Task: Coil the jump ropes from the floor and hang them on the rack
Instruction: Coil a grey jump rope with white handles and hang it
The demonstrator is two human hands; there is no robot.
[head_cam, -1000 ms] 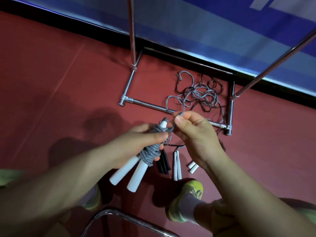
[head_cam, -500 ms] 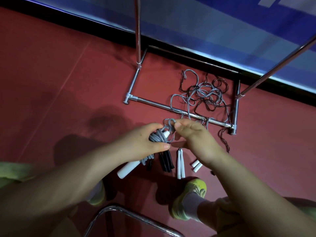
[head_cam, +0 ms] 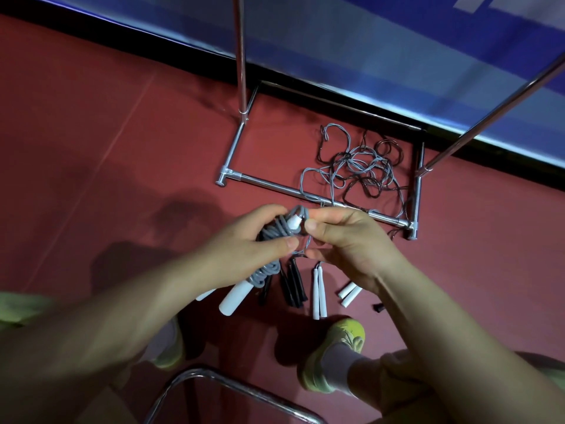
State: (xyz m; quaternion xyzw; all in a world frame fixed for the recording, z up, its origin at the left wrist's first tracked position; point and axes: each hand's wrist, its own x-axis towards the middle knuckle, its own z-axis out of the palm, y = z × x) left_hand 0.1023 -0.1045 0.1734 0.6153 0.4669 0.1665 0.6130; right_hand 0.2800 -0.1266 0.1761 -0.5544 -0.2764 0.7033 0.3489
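The left hand (head_cam: 244,243) grips a grey jump rope (head_cam: 276,237) already wound into a tight bundle around its smooth white handles (head_cam: 237,296), fingers and thumb curled round the coil, the handles poking out below the palm. Just beside it, the right hand (head_cam: 345,240) pinches the last loop of that cord (head_cam: 301,211) between thumb and forefinger at the top of the bundle, so this rope looks almost finished, though not yet hung. On the matte red floor (head_cam: 107,142) below lie black handles (head_cam: 293,286) and two pairs of slim white handles (head_cam: 318,293), their ropes uncoiled. Further right, thin grey and dark cords form a loose tangle (head_cam: 360,166) draped over the shiny chrome base tube of the rack (head_cam: 269,182). By my judgement most of the work remains.
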